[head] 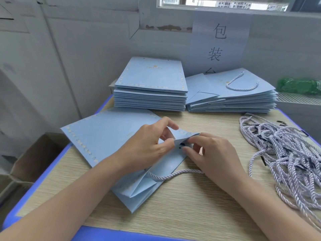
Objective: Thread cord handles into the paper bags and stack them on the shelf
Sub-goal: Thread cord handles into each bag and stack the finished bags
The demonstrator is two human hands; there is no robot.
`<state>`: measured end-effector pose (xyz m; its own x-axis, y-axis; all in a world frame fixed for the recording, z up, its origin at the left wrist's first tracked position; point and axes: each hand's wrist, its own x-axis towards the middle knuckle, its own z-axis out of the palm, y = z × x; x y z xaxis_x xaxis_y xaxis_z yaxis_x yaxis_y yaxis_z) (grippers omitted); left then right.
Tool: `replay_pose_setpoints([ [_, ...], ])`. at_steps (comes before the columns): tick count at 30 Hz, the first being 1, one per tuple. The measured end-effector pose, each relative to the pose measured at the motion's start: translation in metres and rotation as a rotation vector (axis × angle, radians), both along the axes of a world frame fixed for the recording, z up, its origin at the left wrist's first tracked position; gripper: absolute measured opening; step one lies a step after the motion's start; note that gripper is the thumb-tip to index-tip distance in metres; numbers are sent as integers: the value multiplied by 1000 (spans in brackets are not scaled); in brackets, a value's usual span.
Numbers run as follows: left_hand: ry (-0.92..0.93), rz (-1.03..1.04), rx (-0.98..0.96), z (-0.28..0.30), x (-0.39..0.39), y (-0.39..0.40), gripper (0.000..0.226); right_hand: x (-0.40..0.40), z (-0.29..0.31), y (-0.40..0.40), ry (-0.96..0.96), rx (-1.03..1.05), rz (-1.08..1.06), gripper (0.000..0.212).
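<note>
A flat light-blue paper bag (104,136) lies on the wooden table in front of me. My left hand (149,143) pinches its raised top edge near a punched hole. My right hand (208,152) pinches the dark tip of a white twisted cord (173,175) at that hole. The cord loops back along the bag's lower edge and runs under my right hand. A tangled pile of loose cords (286,153) lies at the right of the table.
Two stacks of blue bags stand at the back: a neat one without handles (151,91) and a fanned one with a cord handle on top (243,94). A paper sign (218,42) hangs on the wall. A green bundle (298,86) sits far right. The table has a blue edge (52,164).
</note>
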<state>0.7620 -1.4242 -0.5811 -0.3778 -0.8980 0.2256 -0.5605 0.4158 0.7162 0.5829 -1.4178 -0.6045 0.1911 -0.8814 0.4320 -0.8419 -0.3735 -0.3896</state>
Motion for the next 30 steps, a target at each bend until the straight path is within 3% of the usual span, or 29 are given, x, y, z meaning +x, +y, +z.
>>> replay_pose_setpoints([
  [6, 54, -4, 20, -2, 1, 1, 19, 0, -3, -6, -62, -9, 54, 2],
  [11, -50, 54, -42, -5, -3, -2, 28, -2, 2, -3, -143, 84, 81, 17],
  [15, -196, 131, -138, -7, 3, -5, 53, -21, 11, -7, -205, 70, -136, 19],
  [19, -261, 117, -142, -6, 4, -3, 43, -24, 9, -10, -95, 60, -233, 25],
  [22, -224, 66, -183, -9, 0, -2, 30, -20, 2, -9, -52, 28, -147, 34],
  [26, -116, 17, -156, -10, 2, -7, 31, -14, 2, -4, -38, -16, 210, 10],
  [28, -82, 4, -110, -8, 9, -8, 24, -11, -2, -3, 10, -3, 321, 23],
  [30, -39, -44, -53, -6, 18, -5, 10, -9, -4, -2, 49, -47, 354, 21],
])
